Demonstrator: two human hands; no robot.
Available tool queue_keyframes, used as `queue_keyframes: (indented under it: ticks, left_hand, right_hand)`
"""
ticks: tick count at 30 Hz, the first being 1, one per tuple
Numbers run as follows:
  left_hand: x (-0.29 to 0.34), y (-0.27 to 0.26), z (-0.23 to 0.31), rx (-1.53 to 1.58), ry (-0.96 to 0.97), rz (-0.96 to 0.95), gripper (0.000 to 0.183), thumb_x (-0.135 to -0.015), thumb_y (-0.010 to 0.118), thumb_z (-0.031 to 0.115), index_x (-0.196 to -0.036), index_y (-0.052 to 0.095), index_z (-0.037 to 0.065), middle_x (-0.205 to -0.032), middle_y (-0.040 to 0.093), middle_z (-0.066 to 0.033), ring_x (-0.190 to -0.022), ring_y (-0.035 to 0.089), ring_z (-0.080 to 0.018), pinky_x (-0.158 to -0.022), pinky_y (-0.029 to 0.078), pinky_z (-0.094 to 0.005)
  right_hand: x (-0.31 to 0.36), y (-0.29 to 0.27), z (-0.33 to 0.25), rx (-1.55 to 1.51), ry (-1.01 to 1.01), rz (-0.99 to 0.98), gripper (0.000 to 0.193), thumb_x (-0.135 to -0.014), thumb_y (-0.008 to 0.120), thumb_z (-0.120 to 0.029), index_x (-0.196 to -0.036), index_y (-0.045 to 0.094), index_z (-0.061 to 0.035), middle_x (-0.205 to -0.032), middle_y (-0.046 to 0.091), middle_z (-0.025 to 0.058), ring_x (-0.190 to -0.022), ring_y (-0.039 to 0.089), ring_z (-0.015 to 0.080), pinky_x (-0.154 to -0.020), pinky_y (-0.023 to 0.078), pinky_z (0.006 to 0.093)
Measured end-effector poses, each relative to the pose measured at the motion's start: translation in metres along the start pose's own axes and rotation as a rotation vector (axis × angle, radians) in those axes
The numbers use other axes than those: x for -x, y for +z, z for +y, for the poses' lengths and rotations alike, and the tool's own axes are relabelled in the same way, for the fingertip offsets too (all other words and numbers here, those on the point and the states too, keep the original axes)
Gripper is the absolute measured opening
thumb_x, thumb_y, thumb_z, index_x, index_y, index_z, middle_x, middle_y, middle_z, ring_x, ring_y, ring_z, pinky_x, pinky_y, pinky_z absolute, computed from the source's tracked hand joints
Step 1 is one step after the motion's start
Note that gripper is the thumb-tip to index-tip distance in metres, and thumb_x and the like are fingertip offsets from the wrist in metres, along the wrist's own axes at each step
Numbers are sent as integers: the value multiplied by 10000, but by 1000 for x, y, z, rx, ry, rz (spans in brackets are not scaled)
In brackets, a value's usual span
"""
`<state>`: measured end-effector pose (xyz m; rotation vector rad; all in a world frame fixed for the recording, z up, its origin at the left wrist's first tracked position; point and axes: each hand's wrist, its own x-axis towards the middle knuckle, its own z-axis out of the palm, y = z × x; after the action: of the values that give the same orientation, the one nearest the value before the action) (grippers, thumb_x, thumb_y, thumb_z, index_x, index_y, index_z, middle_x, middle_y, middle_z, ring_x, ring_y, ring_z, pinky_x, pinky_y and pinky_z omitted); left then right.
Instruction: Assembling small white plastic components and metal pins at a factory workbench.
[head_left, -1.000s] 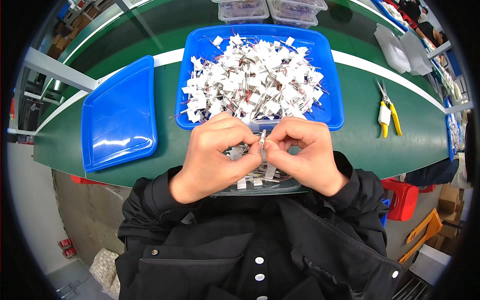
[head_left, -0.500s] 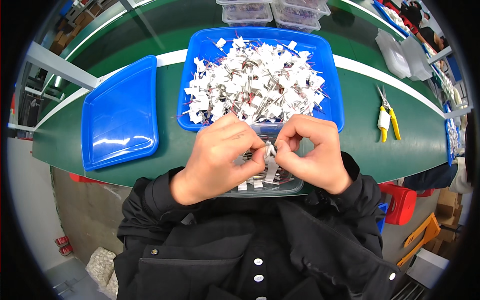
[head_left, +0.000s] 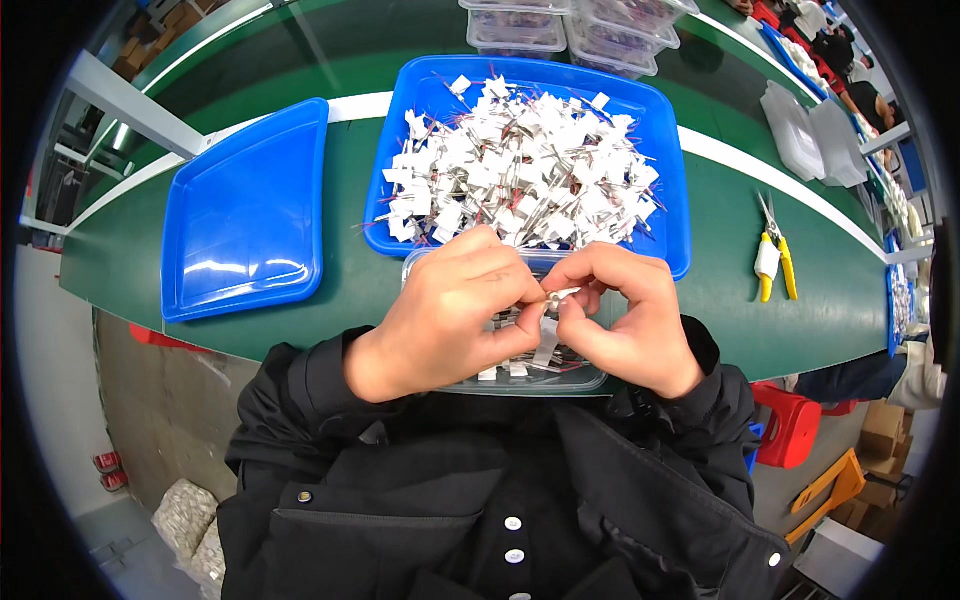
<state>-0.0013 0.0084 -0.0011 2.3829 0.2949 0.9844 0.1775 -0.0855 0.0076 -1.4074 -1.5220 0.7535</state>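
Observation:
My left hand [head_left: 455, 318] and my right hand [head_left: 632, 320] meet in front of my chest, both closed in a pinch. Between their fingertips is a small white-tagged wired part [head_left: 557, 297], its exact kind too small to make out. Below the hands stands a clear plastic box [head_left: 560, 383], partly hidden by them, with several similar tagged parts inside. Just beyond, a blue tray [head_left: 678, 200] carries a large heap of these parts [head_left: 525, 165], with white tags, grey bodies and thin red and dark wires.
An empty-looking blue tray [head_left: 245, 220] lies at the left of the green table [head_left: 715, 290]. Yellow-handled cutting pliers [head_left: 772, 258] lie at the right. Clear lidded boxes [head_left: 570, 30] are stacked at the back, and more clear containers [head_left: 812, 130] lie far right. A red stool [head_left: 783, 425] is below the table.
The right thumb and fingers have shifted around the small part, and its white tag now points rightward between them. The whole view has moved slightly.

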Motion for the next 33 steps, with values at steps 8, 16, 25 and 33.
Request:
queue_keyframes:
  ticks: [8, 16, 25, 33]
  left_hand:
    - [-2, -1, 2, 117, -104, 39, 129, -667, 734, -27, -764, 668, 28, -746, 663, -54, -665, 577, -205, -612, 440, -310]
    - [1, 1, 1, 37, -73, 65, 155, -632, 733, -26, -756, 655, 26, -734, 643, -57, -678, 572, -222, -606, 440, -319]
    - [0, 1, 1, 9, -58, 60, 138, -648, 703, -18, -732, 609, 38, -709, 585, -54, -673, 537, -241, -582, 433, -338]
    - [-1, -1, 2, 91, -95, 51, 140, -645, 726, -33, -762, 680, 30, -744, 664, -59, -669, 581, -218, -608, 445, -320]
  right_hand:
    - [0, -1, -1, -168, 63, -19, 202, -740, 677, -23, -941, 691, -8, -829, 647, 31, -693, 556, 85, -582, 443, 235]
    - [1, 3, -1, -347, 196, -7, 186, -774, 659, -15, -957, 675, 13, -821, 622, 22, -698, 545, 52, -584, 441, 205]
    - [-1, 4, -5, -351, 216, -22, 199, -765, 643, 8, -964, 648, 10, -805, 592, -6, -687, 522, 28, -587, 437, 190]
    - [0, 4, -5, -380, 214, -4, 234, -748, 652, 18, -981, 637, 18, -878, 613, 13, -705, 524, 29, -586, 441, 189]
